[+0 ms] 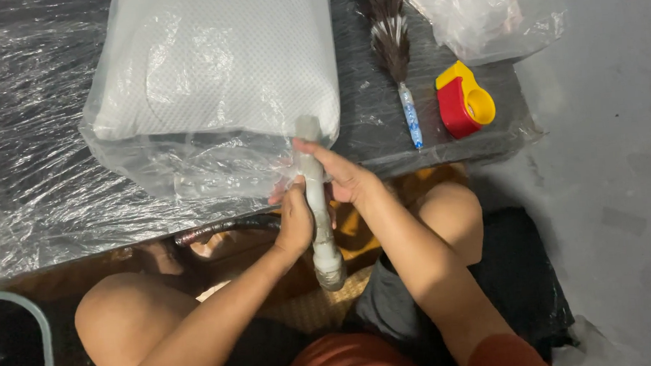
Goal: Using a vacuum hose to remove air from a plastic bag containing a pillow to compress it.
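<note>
- The left hand (296, 223) wraps the pale tube (316, 206) midway, fingers curled shut around it, steadying it upright against the desk (28, 184) edge.
- The right hand (342, 176) grips the tube higher up, pressing the gathered mouth of the clear plastic bag (191, 168) against it.
- The white pillow (215, 62) lies inside that bag on the film-covered desk, its open end facing the person.
- A feather duster (396, 45) and a red-and-yellow tape dispenser (464, 101) lie to the right, apart from both hands.
</note>
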